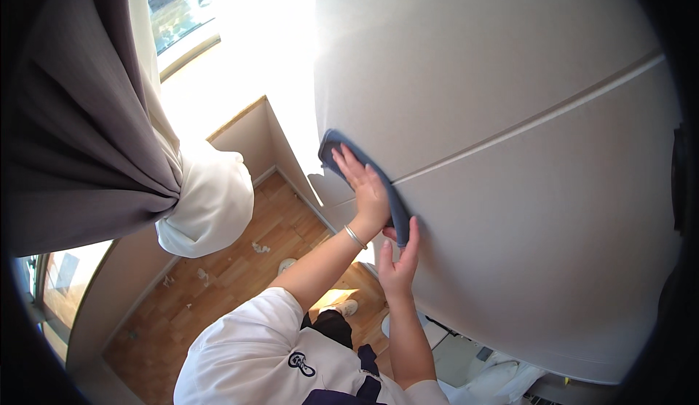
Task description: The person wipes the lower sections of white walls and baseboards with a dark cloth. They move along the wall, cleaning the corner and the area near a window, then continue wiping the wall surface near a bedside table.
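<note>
A folded blue cloth (pixel 400 216) lies against a large pale grey panel (pixel 491 94), across the left end of its long groove. With fingers stretched out, my left hand (pixel 368 189) presses the cloth flat to the panel; a silver bangle circles that wrist. Just below, my right hand (pixel 401 263) has its thumb and fingers around the cloth's lower end. Part of the cloth is hidden behind my left palm.
To the left hangs a grey curtain (pixel 93 148), gathered with a bunched white sheer (pixel 210 203). Beyond it is a bright window (pixel 180 6) with a sill. Paper-like scraps (pixel 203 277) litter the wood floor (pixel 158 317). Clear plastic (pixel 494 377) sits below the panel.
</note>
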